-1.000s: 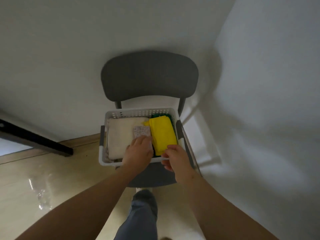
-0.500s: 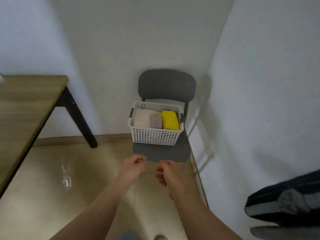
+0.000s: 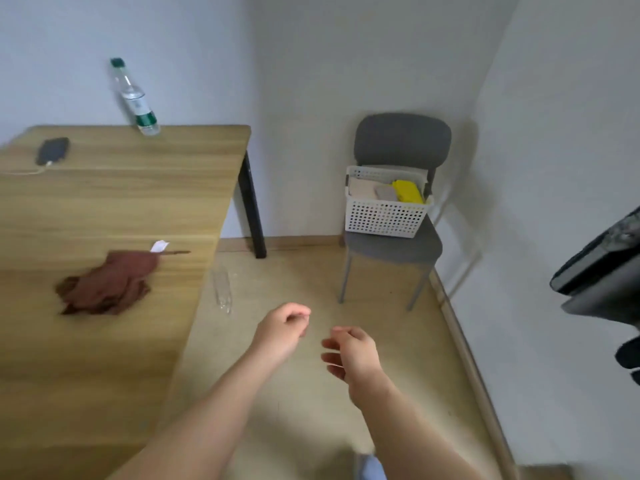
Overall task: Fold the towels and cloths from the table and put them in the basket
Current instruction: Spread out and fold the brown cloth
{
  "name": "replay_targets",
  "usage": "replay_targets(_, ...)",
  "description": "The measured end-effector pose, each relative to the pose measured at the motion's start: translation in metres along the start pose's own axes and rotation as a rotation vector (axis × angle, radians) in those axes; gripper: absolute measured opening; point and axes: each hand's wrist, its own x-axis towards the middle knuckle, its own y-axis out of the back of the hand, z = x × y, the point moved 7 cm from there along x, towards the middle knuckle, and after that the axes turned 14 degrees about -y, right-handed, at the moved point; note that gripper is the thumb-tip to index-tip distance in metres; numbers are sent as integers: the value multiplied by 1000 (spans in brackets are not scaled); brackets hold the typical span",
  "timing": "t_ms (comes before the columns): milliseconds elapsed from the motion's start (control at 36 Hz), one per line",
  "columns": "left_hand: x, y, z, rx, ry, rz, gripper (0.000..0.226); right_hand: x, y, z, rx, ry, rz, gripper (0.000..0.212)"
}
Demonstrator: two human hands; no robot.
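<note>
A crumpled reddish-brown cloth (image 3: 107, 284) with a white tag lies on the wooden table (image 3: 114, 202) at the left. The white perforated basket (image 3: 384, 218) stands on a grey chair (image 3: 394, 244) in the far corner; inside it lie a folded cream towel (image 3: 362, 188), a small grey cloth (image 3: 385, 194) and a yellow cloth (image 3: 408, 192). My left hand (image 3: 284, 329) and my right hand (image 3: 351, 348) hang over the floor between table and chair, fingers loosely curled, holding nothing.
A clear bottle with a green label (image 3: 136, 98) stands at the table's far edge. A dark phone (image 3: 52, 150) on a white cable lies at the far left. A dark object (image 3: 602, 268) juts in from the right wall.
My hands have left the basket and drawn back empty. The view has swung left and away from the chair, bringing the table and the brown cloth into sight.
</note>
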Motion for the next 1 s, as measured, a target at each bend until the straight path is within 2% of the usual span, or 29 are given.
replay_targets(139,-76,34,-32,-9,33,14,23,-48,-27,59,-11,-7,-29,13)
replay_targets(250,-125,53,-48,-39,54,106,24,-75,-38,92,-55,8,-42,13)
replay_targets(556,-241,58,-95,-125,134,123,20,-138,-35,201,-47,-67,-59,10)
replay_targets(806,-242,119,-105,-141,84,153,16,-148,-87,202,-45,-7,-28,10)
replay_targets(1000,-194,205,-145,-90,48,101,18,-112,-193,188,-47,-3,-5,11)
